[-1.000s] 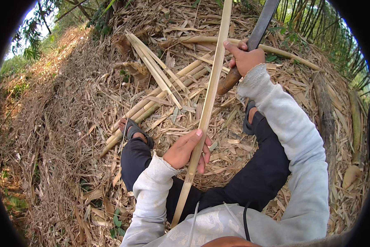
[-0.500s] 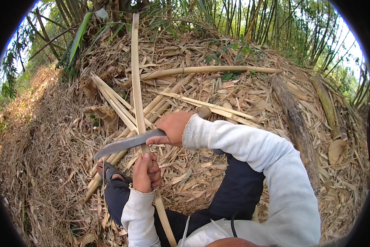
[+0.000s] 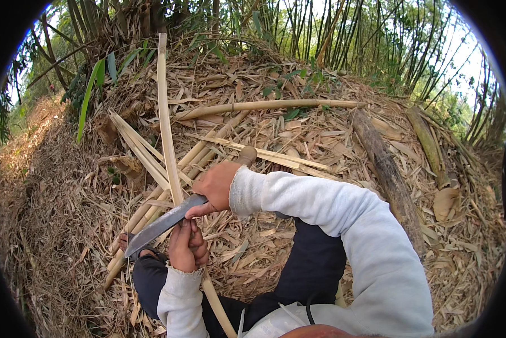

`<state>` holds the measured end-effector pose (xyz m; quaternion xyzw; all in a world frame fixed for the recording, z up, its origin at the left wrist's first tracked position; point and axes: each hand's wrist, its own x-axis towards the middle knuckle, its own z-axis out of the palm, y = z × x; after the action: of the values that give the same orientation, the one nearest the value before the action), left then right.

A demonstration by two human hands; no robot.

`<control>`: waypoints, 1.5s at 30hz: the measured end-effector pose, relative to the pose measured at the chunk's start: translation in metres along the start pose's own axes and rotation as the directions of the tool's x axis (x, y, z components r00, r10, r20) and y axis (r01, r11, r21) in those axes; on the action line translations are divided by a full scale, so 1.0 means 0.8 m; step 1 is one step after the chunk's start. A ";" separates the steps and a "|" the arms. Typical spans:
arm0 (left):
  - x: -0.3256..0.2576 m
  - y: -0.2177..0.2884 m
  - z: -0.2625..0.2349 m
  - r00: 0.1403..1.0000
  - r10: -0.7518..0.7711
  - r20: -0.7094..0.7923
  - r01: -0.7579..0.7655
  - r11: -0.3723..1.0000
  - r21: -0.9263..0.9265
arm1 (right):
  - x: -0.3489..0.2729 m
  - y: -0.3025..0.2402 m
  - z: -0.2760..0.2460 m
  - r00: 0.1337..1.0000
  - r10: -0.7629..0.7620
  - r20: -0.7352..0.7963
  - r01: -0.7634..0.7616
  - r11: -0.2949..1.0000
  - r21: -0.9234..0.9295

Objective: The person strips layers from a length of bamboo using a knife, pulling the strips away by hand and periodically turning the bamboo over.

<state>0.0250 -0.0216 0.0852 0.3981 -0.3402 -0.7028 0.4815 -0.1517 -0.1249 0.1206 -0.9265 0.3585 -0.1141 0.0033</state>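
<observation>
My right hand (image 3: 216, 187) is closed round a machete, its thumb pressed along the base of the blade (image 3: 162, 225). The butt of its wooden handle (image 3: 247, 153) sticks out behind the fist. Across a long, pale bamboo strip (image 3: 167, 121) lies the blade, close above my left hand (image 3: 187, 246). The left fingers wrap round that strip, whose lower end runs down past my wrist toward my lap. From the blade the strip's upper part rises away from me, slightly bent. Blade and hand hide the stretch where they cross it.
Split bamboo strips (image 3: 140, 147) lie at the left, more strips (image 3: 270, 155) in the middle. Bamboo poles (image 3: 194, 155) cross the leaf litter beyond my left foot. A long pole (image 3: 275, 105) lies farther off. At the right rests a dark log (image 3: 385, 163); bamboo stems stand behind.
The machete has come down the strip toward my left hand, its tip dipping lower. The whole scene has shifted a little to the left in the view.
</observation>
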 end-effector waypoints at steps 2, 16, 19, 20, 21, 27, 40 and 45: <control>0.002 0.001 0.001 1.000 -0.012 0.000 0.012 1.000 -0.024 | 0.002 0.018 -0.003 0.998 -0.031 -0.058 0.027 0.998 -0.062; -0.003 0.008 -0.005 0.999 -0.050 -0.008 0.049 0.999 -0.020 | -0.006 0.025 -0.012 0.995 0.104 -0.008 -0.104 0.992 -0.067; 0.000 -0.001 -0.011 0.991 -0.131 -0.034 0.130 0.991 -0.025 | -0.004 0.001 0.010 0.998 -0.053 -0.036 0.050 0.997 -0.064; -0.004 -0.002 -0.011 0.992 -0.110 -0.057 0.110 0.994 -0.002 | 0.001 0.004 0.007 0.996 -0.074 -0.041 0.069 0.992 -0.104; -0.006 -0.001 -0.009 0.995 -0.093 -0.033 0.093 0.996 -0.006 | 0.006 0.011 0.004 0.994 -0.096 -0.046 0.089 0.986 -0.143; -0.004 -0.008 -0.015 0.992 -0.103 0.073 0.105 0.994 -0.028 | 0.001 0.050 0.002 0.994 0.079 -0.079 -0.079 0.997 0.006; -0.013 -0.003 -0.016 0.990 -0.115 0.085 0.123 0.988 -0.094 | 0.002 0.040 0.013 0.986 0.157 -0.060 -0.151 0.985 0.084; -0.016 -0.003 -0.013 0.993 -0.098 0.065 0.101 0.994 -0.051 | 0.007 0.037 -0.008 0.994 -0.046 -0.098 0.032 0.990 -0.140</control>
<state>0.0360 -0.0097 0.0812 0.3793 -0.3154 -0.7470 0.4458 -0.1690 -0.1500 0.1254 -0.9244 0.3470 -0.1356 -0.0815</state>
